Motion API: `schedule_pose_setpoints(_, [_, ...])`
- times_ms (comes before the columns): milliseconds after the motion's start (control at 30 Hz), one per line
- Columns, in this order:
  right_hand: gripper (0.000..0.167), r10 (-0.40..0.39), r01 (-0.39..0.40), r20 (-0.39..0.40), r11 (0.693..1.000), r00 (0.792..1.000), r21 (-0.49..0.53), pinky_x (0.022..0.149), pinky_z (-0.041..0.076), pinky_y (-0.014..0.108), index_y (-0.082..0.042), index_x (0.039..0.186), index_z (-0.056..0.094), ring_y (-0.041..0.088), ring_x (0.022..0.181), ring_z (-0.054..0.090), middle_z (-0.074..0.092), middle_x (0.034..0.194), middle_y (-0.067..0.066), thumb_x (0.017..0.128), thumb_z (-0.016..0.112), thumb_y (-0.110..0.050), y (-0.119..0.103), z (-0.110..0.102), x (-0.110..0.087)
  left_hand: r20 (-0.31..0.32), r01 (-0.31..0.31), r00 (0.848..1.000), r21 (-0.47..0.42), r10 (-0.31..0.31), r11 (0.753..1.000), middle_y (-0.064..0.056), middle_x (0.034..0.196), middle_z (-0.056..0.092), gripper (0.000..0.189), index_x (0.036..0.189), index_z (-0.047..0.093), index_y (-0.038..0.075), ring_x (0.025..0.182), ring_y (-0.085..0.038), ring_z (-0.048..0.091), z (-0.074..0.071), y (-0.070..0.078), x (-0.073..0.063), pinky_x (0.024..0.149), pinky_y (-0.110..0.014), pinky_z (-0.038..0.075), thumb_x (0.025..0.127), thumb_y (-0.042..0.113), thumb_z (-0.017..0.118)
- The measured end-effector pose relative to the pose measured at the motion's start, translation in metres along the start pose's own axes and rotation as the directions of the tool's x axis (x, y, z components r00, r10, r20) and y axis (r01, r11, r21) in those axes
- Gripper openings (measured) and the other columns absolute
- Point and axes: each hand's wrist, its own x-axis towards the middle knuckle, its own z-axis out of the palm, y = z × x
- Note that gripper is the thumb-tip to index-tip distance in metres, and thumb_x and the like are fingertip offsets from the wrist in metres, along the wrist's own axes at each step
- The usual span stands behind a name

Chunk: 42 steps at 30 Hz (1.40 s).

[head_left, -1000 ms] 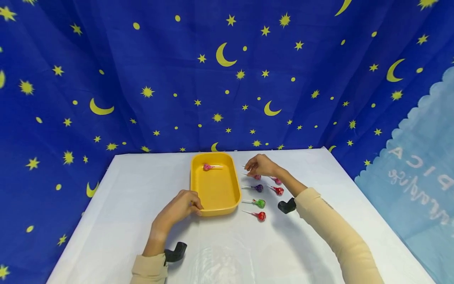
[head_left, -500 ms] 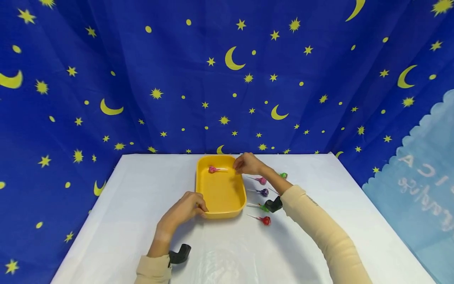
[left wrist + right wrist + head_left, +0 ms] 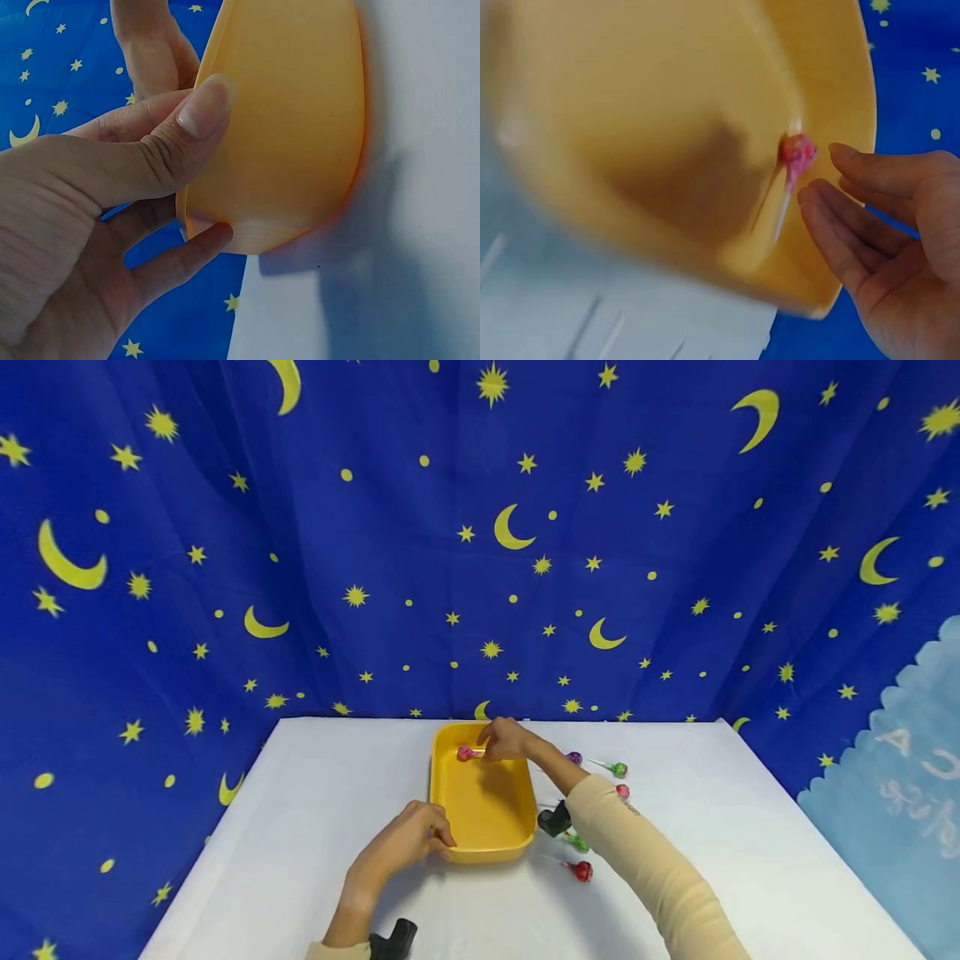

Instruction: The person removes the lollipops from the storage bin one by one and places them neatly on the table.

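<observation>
A yellow rectangular tray point(image 3: 483, 806) stands on the white table. My left hand point(image 3: 405, 842) grips its near left corner; in the left wrist view the thumb point(image 3: 202, 112) lies on the outer wall, with other fingers around the rim. Inside the tray's far end lies a lollipop in a pink wrapper point(image 3: 465, 753), its stick pointing right. My right hand point(image 3: 507, 739) hovers over that end, close to the stick. Seen from the right wrist, its thumb and fingers are apart, holding nothing, beside the pink lollipop point(image 3: 799, 154).
Right of the tray lie several lollipops: a purple one point(image 3: 573, 758), a green one point(image 3: 618, 770), a pink one point(image 3: 623, 791), another green one point(image 3: 576, 842) and a red one point(image 3: 582, 871). My right forearm point(image 3: 652, 868) partly covers this group. A blue star-patterned curtain point(image 3: 420, 568) hangs behind the table.
My right hand has moved left from the loose lollipops, across the tray's right rim, to the pink lollipop inside. The left hand keeps its grip on the corner. The head view has tilted upward.
</observation>
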Motion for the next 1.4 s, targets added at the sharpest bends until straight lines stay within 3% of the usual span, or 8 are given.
schedule_pose_setpoints(133, [0.035, 0.050, -0.050, 0.024, 0.999, 0.998, 0.010, 0.073, 0.056, 0.024, 0.000, 0.115, 0.070, 0.022, 0.079, 0.070, 0.075, 0.094, 0.011, 0.081, 0.075, -0.008, -0.008, 0.008, 0.007, -0.011, -0.021, 1.000, -0.010, 0.021, 1.000, 0.018, 0.070, 0.060, 0.007, 0.071, 0.075, 0.018, 0.074, -0.001, 0.053, 0.002, 0.001, -0.002, 0.082, -0.032, 0.046, 0.073, 0.018, 0.082])
schedule_pose_setpoints(333, [0.038, 0.073, -0.072, 0.072, 0.997, 0.995, -0.016, 0.063, 0.053, 0.020, 0.002, 0.118, 0.067, 0.011, 0.065, 0.059, 0.070, 0.099, 0.012, 0.082, 0.072, -0.009, -0.018, 0.014, 0.017, -0.026, -0.054, 0.998, -0.028, 0.054, 0.998, 0.016, 0.069, 0.060, 0.006, 0.071, 0.076, 0.016, 0.069, 0.002, 0.053, 0.001, 0.001, -0.002, 0.074, -0.026, 0.047, 0.072, 0.016, 0.082])
schedule_pose_setpoints(500, [0.046, 0.127, -0.125, 0.112, 0.992, 0.986, -0.025, 0.073, 0.056, 0.024, 0.004, 0.128, 0.059, 0.021, 0.079, 0.068, 0.069, 0.089, 0.010, 0.088, 0.070, -0.016, -0.024, 0.017, 0.024, -0.034, -0.064, 0.997, -0.037, 0.062, 0.997, 0.015, 0.069, 0.060, 0.007, 0.070, 0.076, 0.016, 0.068, 0.002, 0.053, 0.001, -0.001, -0.002, 0.072, -0.022, 0.047, 0.072, 0.016, 0.083])
schedule_pose_setpoints(667, [0.049, 0.154, -0.158, 0.150, 0.987, 0.977, 0.011, 0.083, 0.057, 0.032, 0.006, 0.134, 0.052, 0.029, 0.089, 0.067, 0.065, 0.092, 0.010, 0.091, 0.067, -0.012, -0.029, 0.022, 0.026, -0.038, -0.066, 0.997, -0.038, 0.065, 0.997, 0.015, 0.069, 0.061, 0.007, 0.071, 0.076, 0.016, 0.069, 0.002, 0.053, 0.001, -0.002, -0.003, 0.074, -0.023, 0.048, 0.072, 0.016, 0.083])
schedule_pose_setpoints(833, [0.048, 0.137, -0.143, 0.148, 0.989, 0.980, 0.034, 0.081, 0.058, 0.033, 0.005, 0.131, 0.054, 0.024, 0.083, 0.065, 0.063, 0.093, 0.009, 0.088, 0.069, -0.010, -0.029, 0.027, 0.026, -0.045, -0.057, 0.997, 0.018, 0.058, 0.998, 0.018, 0.070, 0.060, 0.007, 0.071, 0.076, 0.018, 0.074, 0.001, 0.052, 0.001, 0.000, -0.006, 0.082, -0.029, 0.046, 0.071, 0.020, 0.082])
schedule_pose_setpoints(1167, [0.025, 0.093, -0.099, 0.201, 0.995, 0.975, 0.022, 0.076, 0.058, 0.038, -0.007, 0.113, 0.070, 0.023, 0.075, 0.064, 0.064, 0.091, 0.006, 0.088, 0.069, -0.010, -0.026, 0.028, 0.032, -0.036, -0.039, 0.999, 0.013, 0.040, 0.999, 0.016, 0.069, 0.061, 0.006, 0.071, 0.077, 0.017, 0.072, 0.000, 0.052, -0.001, 0.002, -0.004, 0.076, -0.026, 0.046, 0.072, 0.019, 0.082])
schedule_pose_setpoints(1267, [0.019, 0.049, -0.046, 0.271, 0.999, 0.961, -0.019, 0.075, 0.057, 0.034, -0.009, 0.107, 0.074, 0.017, 0.073, 0.062, 0.065, 0.095, 0.003, 0.089, 0.069, -0.011, -0.024, 0.026, 0.032, -0.043, -0.052, 0.998, 0.015, 0.052, 0.999, 0.015, 0.069, 0.061, 0.007, 0.071, 0.076, 0.017, 0.071, 0.000, 0.053, -0.001, 0.001, -0.004, 0.076, -0.025, 0.047, 0.072, 0.019, 0.083])
schedule_pose_setpoints(1400, [0.018, -0.013, 0.018, 0.402, 1.000, 0.916, -0.007, 0.066, 0.052, 0.019, -0.007, 0.106, 0.076, 0.007, 0.067, 0.054, 0.062, 0.094, -0.003, 0.090, 0.069, -0.011, -0.020, 0.023, 0.030, -0.048, -0.050, 0.998, 0.034, 0.052, 0.998, 0.017, 0.070, 0.061, 0.007, 0.071, 0.076, 0.018, 0.073, -0.001, 0.053, 0.000, 0.000, -0.004, 0.079, -0.026, 0.047, 0.072, 0.021, 0.082])
